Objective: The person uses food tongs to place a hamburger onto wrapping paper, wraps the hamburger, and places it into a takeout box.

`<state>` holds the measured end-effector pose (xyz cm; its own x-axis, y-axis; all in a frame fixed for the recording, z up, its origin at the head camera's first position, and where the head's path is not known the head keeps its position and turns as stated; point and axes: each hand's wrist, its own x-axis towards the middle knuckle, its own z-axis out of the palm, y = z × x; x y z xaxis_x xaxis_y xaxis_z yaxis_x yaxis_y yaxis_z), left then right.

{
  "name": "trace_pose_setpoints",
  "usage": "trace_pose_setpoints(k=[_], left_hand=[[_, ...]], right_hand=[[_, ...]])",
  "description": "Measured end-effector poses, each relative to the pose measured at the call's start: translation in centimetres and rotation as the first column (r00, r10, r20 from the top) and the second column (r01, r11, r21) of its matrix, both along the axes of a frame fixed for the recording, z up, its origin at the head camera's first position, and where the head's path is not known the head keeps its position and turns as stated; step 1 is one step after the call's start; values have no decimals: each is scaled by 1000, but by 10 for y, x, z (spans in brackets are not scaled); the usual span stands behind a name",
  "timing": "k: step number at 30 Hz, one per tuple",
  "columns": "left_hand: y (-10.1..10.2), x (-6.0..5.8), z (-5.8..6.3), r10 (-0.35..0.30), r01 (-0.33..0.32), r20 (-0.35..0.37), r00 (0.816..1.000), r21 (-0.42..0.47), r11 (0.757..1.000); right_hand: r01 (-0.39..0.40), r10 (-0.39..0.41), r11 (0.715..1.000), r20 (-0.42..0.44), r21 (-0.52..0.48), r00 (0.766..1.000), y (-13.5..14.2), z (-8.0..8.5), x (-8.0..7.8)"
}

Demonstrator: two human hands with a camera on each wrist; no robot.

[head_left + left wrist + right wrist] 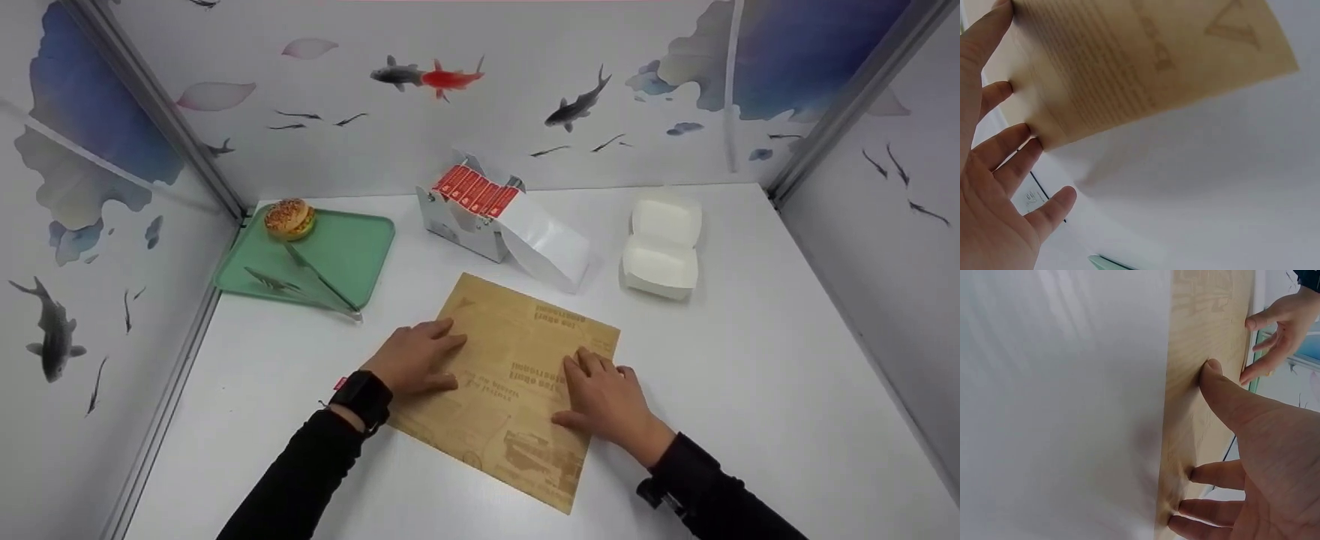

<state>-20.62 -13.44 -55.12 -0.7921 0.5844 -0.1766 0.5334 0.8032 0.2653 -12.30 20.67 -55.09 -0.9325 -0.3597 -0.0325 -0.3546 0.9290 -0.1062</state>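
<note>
A square sheet of brown printed wrapping paper (510,352) lies flat on the white table, turned at an angle. My left hand (420,360) rests its fingertips on the sheet's left side, fingers spread. On the right side, my right hand (607,397) touches the paper with thumb and fingertips. In the left wrist view the paper's printed corner (1185,50) extends past the spread fingers (1016,157). The right wrist view shows the thumb (1224,388) pressing near the paper's edge, with the left hand (1286,323) across from it. Neither hand grips anything.
At the back left, a green tray (345,240) carries a seeded burger (290,219) and metal tongs (322,281). A white box (465,229) holding red-printed packets (476,191) and white bags (551,244) stands at the back middle. An opened white clamshell container (661,262) sits back right.
</note>
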Motion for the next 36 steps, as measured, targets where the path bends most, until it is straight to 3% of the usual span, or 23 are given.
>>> trace_pose_setpoints(k=[7, 13, 23, 29, 36], left_hand=[[-4, 14, 0, 25, -25, 3, 1000, -1, 1000], [-2, 27, 1, 32, -34, -55, 998, -24, 999], [6, 50, -4, 33, -45, -162, 986, -73, 996], [10, 52, -3, 40, -54, -169, 985, -76, 996], [7, 50, 3, 36, -43, -162, 986, -41, 998]], right_hand=[[-42, 39, 999, 135, 16, 990, 10, 7, -23], [-92, 85, 995, 194, 25, 977, 16, 11, -42], [-159, 181, 983, 287, -95, 941, 27, 13, -73], [-153, 183, 981, 302, -122, 935, 30, 12, -75], [-193, 215, 972, 185, -131, 959, 28, 12, -62]])
